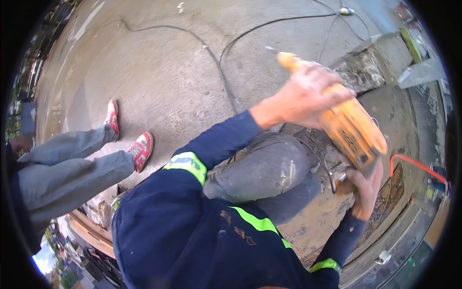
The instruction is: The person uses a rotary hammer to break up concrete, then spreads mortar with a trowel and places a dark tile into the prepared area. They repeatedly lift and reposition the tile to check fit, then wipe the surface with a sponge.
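Note:
A yellow-orange hammer drill (353, 127) is held aslant over the work spot at the right, its slim bit pointing to the far left. My left hand (308, 91) is wrapped over the front of its body. At the rear end, my right hand (363, 185) grips the handle part, its fingers curled around it and partly blurred. A black cord (331, 179) hangs beside the handle near my right hand. Below the tool lies dusty, broken ground with loose debris, next to my bent knee (269, 168). The bit touches nothing that I can see.
Black cables (214, 58) run across the concrete floor to a connector (346, 11). Another person in jeans stands at the left, with red-and-white shoes (141, 151). A rough concrete block (365, 70) lies beyond the drill. An orange-red bar (418, 164) stands at the right.

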`<state>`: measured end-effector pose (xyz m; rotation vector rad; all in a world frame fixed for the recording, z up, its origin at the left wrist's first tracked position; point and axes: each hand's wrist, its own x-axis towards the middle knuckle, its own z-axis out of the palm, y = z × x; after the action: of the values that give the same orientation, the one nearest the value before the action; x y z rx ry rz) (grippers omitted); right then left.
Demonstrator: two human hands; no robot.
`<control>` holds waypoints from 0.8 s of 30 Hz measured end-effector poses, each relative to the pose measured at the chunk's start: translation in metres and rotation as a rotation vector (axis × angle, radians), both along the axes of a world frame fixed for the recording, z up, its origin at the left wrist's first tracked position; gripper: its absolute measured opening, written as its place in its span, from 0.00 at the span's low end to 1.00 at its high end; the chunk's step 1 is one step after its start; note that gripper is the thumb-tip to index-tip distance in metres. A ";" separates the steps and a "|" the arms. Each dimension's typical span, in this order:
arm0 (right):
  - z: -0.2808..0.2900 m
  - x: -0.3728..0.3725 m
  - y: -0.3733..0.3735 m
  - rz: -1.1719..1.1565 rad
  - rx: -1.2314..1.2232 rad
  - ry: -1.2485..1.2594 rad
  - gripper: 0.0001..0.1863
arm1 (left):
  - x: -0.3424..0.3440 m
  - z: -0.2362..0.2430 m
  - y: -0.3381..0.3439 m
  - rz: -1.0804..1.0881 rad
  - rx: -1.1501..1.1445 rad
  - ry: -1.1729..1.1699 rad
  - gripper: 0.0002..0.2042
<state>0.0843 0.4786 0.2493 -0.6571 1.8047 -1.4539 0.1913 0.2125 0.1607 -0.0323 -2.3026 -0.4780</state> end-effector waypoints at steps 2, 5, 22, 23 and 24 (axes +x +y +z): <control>-0.030 -0.039 -0.026 0.202 -0.062 -0.125 0.49 | 0.020 -0.009 -0.021 0.115 0.023 -0.014 0.45; -0.106 -0.111 -0.072 0.509 -0.212 -0.168 0.48 | 0.075 -0.021 -0.031 0.401 0.012 -0.239 0.48; -0.417 -0.123 -0.230 -0.176 0.447 0.342 0.17 | 0.282 -0.217 -0.108 1.221 0.770 -0.576 0.50; -0.393 -0.097 -0.240 -0.241 0.340 0.393 0.17 | 0.291 -0.222 -0.115 1.234 0.748 -0.578 0.49; -0.366 -0.072 -0.255 -0.261 0.251 0.391 0.16 | 0.296 -0.229 -0.124 1.265 0.771 -0.601 0.48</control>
<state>0.0123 0.2236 -0.1170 -0.6251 2.4064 -1.2906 0.4872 0.0889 -0.0679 1.9912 -1.9584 -0.6622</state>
